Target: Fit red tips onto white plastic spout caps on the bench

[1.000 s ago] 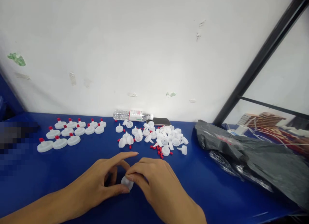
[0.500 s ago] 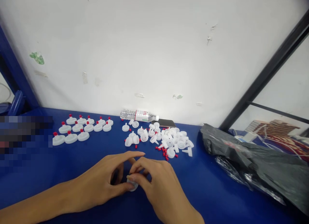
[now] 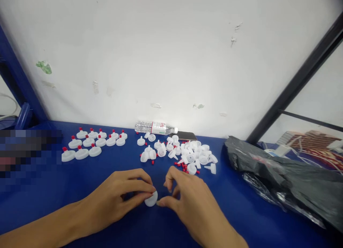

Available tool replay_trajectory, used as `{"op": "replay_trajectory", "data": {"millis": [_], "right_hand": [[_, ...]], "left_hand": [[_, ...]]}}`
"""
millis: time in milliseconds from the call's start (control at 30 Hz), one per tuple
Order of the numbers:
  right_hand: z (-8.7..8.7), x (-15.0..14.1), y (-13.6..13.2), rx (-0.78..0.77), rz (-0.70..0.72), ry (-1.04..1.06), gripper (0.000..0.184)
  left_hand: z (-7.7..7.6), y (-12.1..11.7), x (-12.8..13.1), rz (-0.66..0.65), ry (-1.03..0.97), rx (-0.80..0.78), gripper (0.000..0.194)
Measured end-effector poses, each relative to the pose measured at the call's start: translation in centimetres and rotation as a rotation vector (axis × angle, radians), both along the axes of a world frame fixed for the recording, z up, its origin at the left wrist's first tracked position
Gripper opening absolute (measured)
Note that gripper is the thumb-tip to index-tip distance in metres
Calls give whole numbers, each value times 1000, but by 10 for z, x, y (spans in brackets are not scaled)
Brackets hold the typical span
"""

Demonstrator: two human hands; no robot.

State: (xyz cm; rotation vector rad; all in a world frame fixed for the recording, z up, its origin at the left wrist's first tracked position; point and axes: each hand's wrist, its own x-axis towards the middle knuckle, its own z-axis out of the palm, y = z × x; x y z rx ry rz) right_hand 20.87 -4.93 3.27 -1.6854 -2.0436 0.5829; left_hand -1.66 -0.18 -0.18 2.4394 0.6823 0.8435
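Note:
My left hand [image 3: 119, 196] is closed in a pinch on a round white plastic cap [image 3: 150, 200], close above the blue tabletop. The fingertips cover the upper part of the cap, so I cannot see whether a spout or red tip is there. My right hand [image 3: 191, 201] is open just to the right, thumb and fingers apart, its thumb tip close by the cap's edge. Beyond the hands lies a loose pile of white spouted caps [image 3: 198, 157], with small red tips [image 3: 184, 167] scattered at its front.
Rows of white caps with red tips [image 3: 81, 154] stand at the left. A clear water bottle [image 3: 143, 127] lies along the wall, and a phone [image 3: 184, 135] is behind the pile. A dark grey plastic bag [image 3: 284, 176] spreads over the right side. A blurred patch hides the far left.
My right hand has let go of the white cap and drawn back to the right. My left fingers have come together on the cap. The view has shifted slightly.

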Motion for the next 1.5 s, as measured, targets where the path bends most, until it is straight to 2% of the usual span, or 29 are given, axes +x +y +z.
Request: {"op": "replay_trajectory", "data": {"millis": [100, 167, 367, 467, 600, 667, 800, 967, 1167, 1367, 1433, 1500], "right_hand": [[7, 13, 2, 2, -68, -2, 28], [11, 19, 3, 0, -105, 19, 24], [17, 35, 5, 97, -222, 46, 22], [16, 49, 10, 218, -309, 34, 16], [9, 68, 20, 295, -365, -48, 5], [3, 74, 24, 266, -367, -134, 13], [-6, 74, 28, 184, -276, -264, 23], [-3, 71, 28, 131, -269, -296, 15], [10, 70, 22, 118, -275, -159, 13], [11, 40, 10, 3, -50, 1, 6], [12, 35, 9, -6, -23, 38, 7], [12, 37, 10, 34, -64, 32, 11]], "left_hand": [[-1, 3, -2, 9, 32, 89, 24], [4, 9, -5, 94, 100, 92, 23], [36, 44, -33, 662, 453, 67, 25], [47, 57, -50, 819, 521, 91, 30], [50, 64, -62, 944, 620, 113, 37], [49, 65, -63, 974, 660, 124, 39], [47, 65, -62, 992, 731, 149, 44], [53, 56, -62, 943, 785, 191, 48], [51, 55, -61, 955, 813, 209, 51], [40, 52, -52, 1049, 765, 304, 56], [39, 46, -44, 1013, 684, 374, 51], [37, 37, -35, 881, 577, 404, 44]]}}
